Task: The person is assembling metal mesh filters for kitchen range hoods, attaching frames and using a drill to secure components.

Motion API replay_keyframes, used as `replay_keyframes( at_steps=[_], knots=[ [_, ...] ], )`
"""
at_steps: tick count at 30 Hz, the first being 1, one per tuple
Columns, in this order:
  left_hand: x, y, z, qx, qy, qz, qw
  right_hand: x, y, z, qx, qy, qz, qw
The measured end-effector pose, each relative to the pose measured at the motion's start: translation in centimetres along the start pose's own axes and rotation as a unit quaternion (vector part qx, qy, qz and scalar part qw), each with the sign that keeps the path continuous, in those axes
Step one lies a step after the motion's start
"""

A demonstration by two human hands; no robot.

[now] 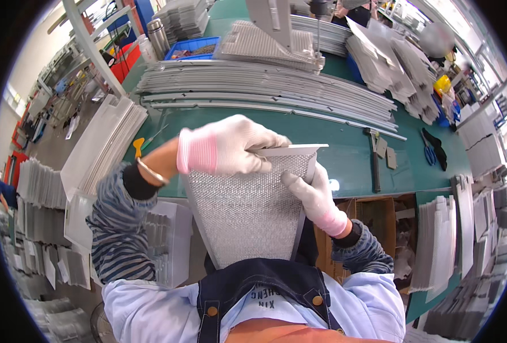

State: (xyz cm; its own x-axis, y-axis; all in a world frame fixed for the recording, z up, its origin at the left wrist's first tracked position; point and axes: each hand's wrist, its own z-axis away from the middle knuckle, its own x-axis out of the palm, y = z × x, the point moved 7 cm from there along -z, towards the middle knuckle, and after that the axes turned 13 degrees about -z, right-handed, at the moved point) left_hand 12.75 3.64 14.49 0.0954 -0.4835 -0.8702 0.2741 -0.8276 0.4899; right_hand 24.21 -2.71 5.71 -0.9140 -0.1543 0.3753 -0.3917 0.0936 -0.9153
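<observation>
A silver metal-mesh filter panel [245,211] stands tilted in front of my body, its lower end against my apron. Thin metal edging runs down its sides, and a pale metal strip [299,150] lies across its top end. My left hand [236,147], in a white glove with a pink cuff, is closed over the top left, fingers pinching the strip. My right hand [315,197], gloved alike, grips the right edge with its thumb on the mesh; its other fingers are hidden behind the panel. Whether the strip is fully seated on the mesh, I cannot tell.
Long metal strips [265,86] lie stacked across the green table [345,166]. A hammer [374,160] and blue-handled pliers [428,150] rest at right, an orange-handled tool [139,146] at left. Panel stacks [102,146] flank me. A machine head [271,23] stands beyond.
</observation>
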Motion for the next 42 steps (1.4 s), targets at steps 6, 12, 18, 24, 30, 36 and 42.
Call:
replay_keyframes(
  at_steps=[6,12,18,24,30,36,42],
  knots=[
    [1.5,-2.3,1.4,-0.196,0.064,0.022,0.978,-0.7,-0.4,0.6,-0.122,0.071,0.096,0.985],
    [1.5,-2.8,1.2,-0.215,0.108,0.079,0.967,-1.7,0.0,0.3,-0.129,0.143,0.05,0.98],
    [0.6,-1.2,-0.4,-0.175,0.072,0.123,0.974,-2.6,-2.5,2.0,-0.164,0.129,0.165,0.964],
    [2.3,-1.1,-2.6,-0.111,0.029,0.138,0.984,-3.9,-3.8,4.1,-0.279,0.216,0.234,0.906],
    [3.4,-2.3,-1.9,-0.126,0.003,0.065,0.99,-3.4,-3.6,2.4,-0.228,0.227,0.178,0.93],
    [3.9,-3.3,0.6,-0.159,0.022,-0.012,0.987,-2.0,-0.2,-1.1,-0.092,0.126,0.068,0.985],
    [2.7,-1.9,0.6,-0.047,0.248,-0.35,0.902,-4.2,3.5,-3.8,-0.146,0.111,-0.003,0.983]
  ],
)
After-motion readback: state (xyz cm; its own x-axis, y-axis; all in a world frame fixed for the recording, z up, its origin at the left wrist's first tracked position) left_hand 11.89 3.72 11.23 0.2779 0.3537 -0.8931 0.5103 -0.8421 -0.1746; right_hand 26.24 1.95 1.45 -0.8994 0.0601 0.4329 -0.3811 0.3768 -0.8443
